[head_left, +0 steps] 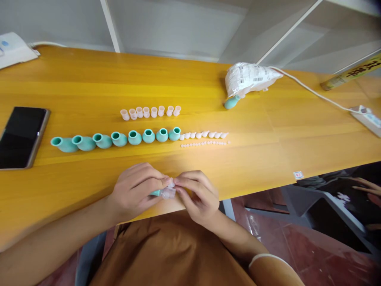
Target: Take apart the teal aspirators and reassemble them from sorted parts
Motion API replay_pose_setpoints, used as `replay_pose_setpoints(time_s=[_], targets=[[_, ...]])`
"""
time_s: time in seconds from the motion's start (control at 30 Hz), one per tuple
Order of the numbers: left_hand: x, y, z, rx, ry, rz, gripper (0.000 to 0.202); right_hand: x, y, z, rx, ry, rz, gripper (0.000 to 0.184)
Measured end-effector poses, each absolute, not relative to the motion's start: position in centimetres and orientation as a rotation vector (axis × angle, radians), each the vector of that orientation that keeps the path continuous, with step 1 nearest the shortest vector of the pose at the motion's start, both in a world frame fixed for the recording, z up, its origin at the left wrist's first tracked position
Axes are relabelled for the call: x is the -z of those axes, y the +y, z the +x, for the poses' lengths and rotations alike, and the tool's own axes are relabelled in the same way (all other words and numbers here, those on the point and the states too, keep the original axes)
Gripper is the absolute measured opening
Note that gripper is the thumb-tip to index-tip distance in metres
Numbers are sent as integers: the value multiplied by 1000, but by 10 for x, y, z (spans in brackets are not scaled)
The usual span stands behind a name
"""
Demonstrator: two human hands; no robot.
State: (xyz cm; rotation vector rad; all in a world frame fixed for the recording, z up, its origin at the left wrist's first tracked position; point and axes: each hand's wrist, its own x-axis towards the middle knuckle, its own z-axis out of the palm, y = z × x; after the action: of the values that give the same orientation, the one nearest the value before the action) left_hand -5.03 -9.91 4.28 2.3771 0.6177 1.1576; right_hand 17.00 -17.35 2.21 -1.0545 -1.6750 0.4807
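Pinching a small white piece (pixel 171 183) between thumb and fingers, the right hand (pixel 200 197) meets the left hand (pixel 135 191) just over the near edge of the table (pixel 256 159). The left fingers are curled around a green piece (pixel 155 193), mostly hidden, and their tips press together close to the same small white piece. A clear cup (pixel 168 193) sticks out from the green piece toward the right, just below the pinched tips; I cannot tell whether it touches the right fingers.

On the far side of the hands, 8 green bulbs (pixel 135 138) form a row, their open mouths showing. Right of the last bulb, 8 white drops (pixel 205 134) continue the line, and nearer than these runs a row of tiny pink beads (pixel 204 143), too small to count surely. Farther back, 8 pale pink cups (pixel 154 112) stand in a row of their own.

At the far right, 1 loose green bulb (pixel 231 103) lies against a white plastic bag (pixel 248 77), with a white cable (pixel 309 87) leading right to a power strip (pixel 367 119). A black phone (pixel 20 137) lies at the left. At the right edge, another person's hand (pixel 367 185) shows.
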Motion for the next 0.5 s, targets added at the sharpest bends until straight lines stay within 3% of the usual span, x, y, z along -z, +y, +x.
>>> replay_pose_setpoints(time_s=[0.5], targets=[[-37,-102,-50,-1069,569,2363,19,-22,-169,179,-780,-1567,-983,32]])
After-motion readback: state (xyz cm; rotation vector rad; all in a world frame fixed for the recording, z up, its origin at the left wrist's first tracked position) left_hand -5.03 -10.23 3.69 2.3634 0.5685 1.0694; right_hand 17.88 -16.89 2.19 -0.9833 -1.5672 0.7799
